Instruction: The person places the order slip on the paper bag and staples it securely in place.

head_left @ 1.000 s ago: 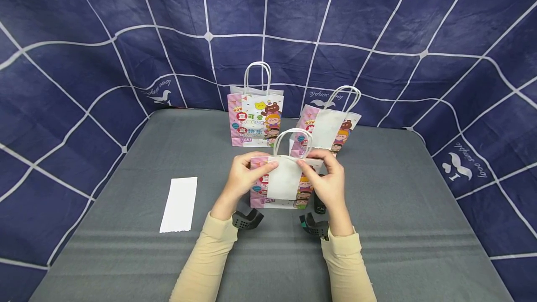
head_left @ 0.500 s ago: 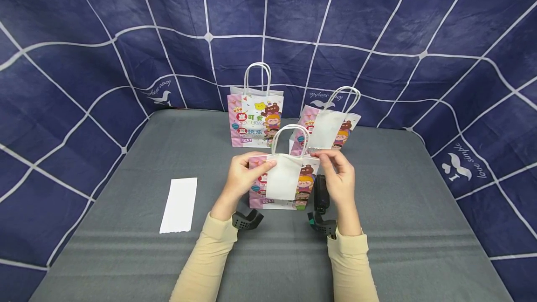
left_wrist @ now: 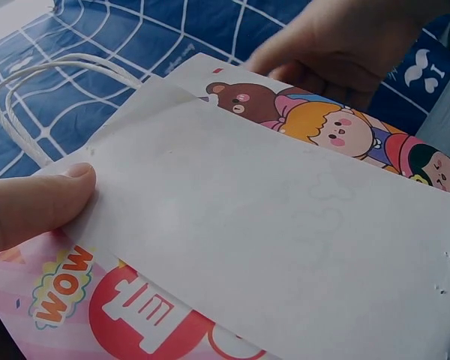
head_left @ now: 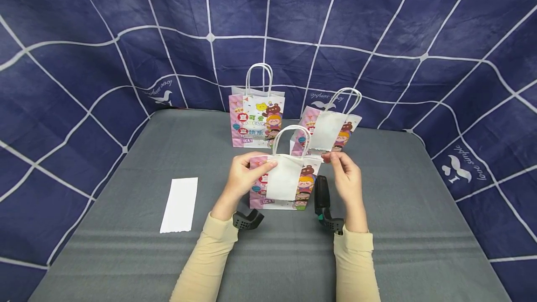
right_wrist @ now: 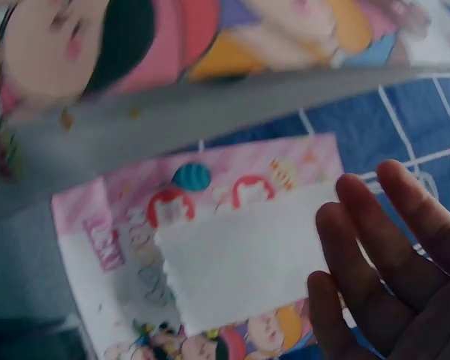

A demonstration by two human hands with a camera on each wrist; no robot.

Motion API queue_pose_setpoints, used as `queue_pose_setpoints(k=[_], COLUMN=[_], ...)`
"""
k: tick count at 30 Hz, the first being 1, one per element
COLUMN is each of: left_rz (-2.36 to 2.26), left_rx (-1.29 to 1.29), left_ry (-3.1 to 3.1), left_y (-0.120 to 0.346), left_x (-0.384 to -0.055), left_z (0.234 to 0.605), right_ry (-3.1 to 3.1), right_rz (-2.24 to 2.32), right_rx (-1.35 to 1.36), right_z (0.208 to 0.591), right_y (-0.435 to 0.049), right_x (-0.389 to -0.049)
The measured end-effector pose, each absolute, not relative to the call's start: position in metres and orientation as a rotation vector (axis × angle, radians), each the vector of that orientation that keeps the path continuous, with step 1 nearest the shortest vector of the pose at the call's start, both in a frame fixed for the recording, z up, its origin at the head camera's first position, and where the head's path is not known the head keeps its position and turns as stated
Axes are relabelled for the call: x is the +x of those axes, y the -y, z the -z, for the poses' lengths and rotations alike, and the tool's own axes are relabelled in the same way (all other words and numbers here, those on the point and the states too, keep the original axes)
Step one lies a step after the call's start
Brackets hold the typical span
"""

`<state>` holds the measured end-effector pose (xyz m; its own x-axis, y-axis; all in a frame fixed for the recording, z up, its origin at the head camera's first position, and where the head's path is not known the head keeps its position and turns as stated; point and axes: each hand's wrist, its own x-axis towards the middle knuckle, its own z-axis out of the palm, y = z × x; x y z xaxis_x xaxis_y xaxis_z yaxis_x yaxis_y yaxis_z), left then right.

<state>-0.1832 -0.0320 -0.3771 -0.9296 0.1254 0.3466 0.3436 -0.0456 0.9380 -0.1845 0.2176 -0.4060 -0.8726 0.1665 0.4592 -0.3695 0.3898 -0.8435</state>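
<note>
A bag [head_left: 307, 187] sits upright mid-table, the left hand [head_left: 244, 174] pinching its rim and a white strip [head_left: 284, 181], seemingly against slippage; the right hand [head_left: 349, 180] is at the opposite corner, its grip unclear. Behind stand a second bag [head_left: 258, 121] and a third bag [head_left: 309, 124].

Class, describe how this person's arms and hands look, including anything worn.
The left sleeve and right sleeve are long and plain cream. The left wrist bracket is curved, black, with small holes; the right wrist bracket is black near a green patch. Left grip and right grip are gloveless.
</note>
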Motion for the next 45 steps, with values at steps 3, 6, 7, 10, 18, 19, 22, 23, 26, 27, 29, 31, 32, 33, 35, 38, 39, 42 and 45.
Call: queue_pose_setpoints(k=[3, 6, 7, 10, 18, 19, 22, 23, 26, 27, 29, 31, 32, 33, 35, 38, 39, 42, 45], left_rz=[2.1, 2.1, 2.102, 2.108, 2.129, 2.13, 2.134, 2.129, 2.125, 2.124, 2.124, 2.127, 2.128, 2.128, 2.129, 2.13, 2.131, 2.129, 2.124], left_rx=[-0.514, -0.515, -0.514, -0.511, -0.528, -0.53, -0.537, -0.539, -0.544, -0.544, -0.538, -0.532, -0.532, -0.532, -0.535, -0.542, -0.542, -0.539, -0.54], left_ry=[2.055, 2.05, 2.048, 2.047, 2.034, 2.033, 2.029, 2.029, 2.029, 2.028, 2.03, 2.031, 2.033, 2.034, 2.036, 2.034, 2.032, 2.03, 2.027], left_y=[0.032, 0.032, 0.032, 0.032, 0.031, 0.031, 0.031, 0.031, 0.031, 0.031, 0.03, 0.03, 0.03, 0.03, 0.03, 0.03, 0.03, 0.029, 0.029], left_x=[-0.183, -0.183, -0.183, -0.183, -0.184, -0.184, -0.185, -0.185, -0.185, -0.185, -0.185, -0.185, -0.185, -0.185, -0.185, -0.185, -0.185, -0.185, -0.184], left_z=[0.377, 0.377, 0.376, 0.377, 0.378, 0.379, 0.38, 0.38, 0.38, 0.38, 0.379, 0.379, 0.379, 0.379, 0.379, 0.379, 0.379, 0.379, 0.379], right_ry=[2.275, 2.341, 2.37, 2.471, 2.659, 2.674, 2.696, 2.698, 2.693, 2.696, 2.703, 2.711, 2.714, 2.715, 2.715, 2.702, 2.699, 2.694, 2.69], right_rz=[-1.448, -1.431, -1.416, -1.342, -1.267, -1.262, -1.261, -1.264, -1.279, -1.282, -1.286, -1.287, -1.286, -1.286, -1.283, -1.282, -1.277, -1.249, -1.228], right_rx=[0.106, 0.078, 0.065, 0.003, -0.124, -0.129, -0.144, -0.149, -0.163, -0.168, -0.17, -0.183, -0.189, -0.193, -0.206, -0.217, -0.214, -0.199, -0.191], right_z=[0.415, 0.426, 0.429, 0.438, 0.454, 0.457, 0.463, 0.465, 0.472, 0.475, 0.479, 0.483, 0.484, 0.485, 0.487, 0.489, 0.49, 0.491, 0.491], right_y=[-0.223, -0.226, -0.226, -0.227, -0.23, -0.23, -0.231, -0.232, -0.232, -0.233, -0.233, -0.234, -0.234, -0.235, -0.235, -0.236, -0.237, -0.237, -0.237], right_x=[-0.188, -0.192, -0.194, -0.197, -0.202, -0.203, -0.204, -0.205, -0.206, -0.207, -0.208, -0.209, -0.209, -0.209, -0.209, -0.209, -0.21, -0.21, -0.21])
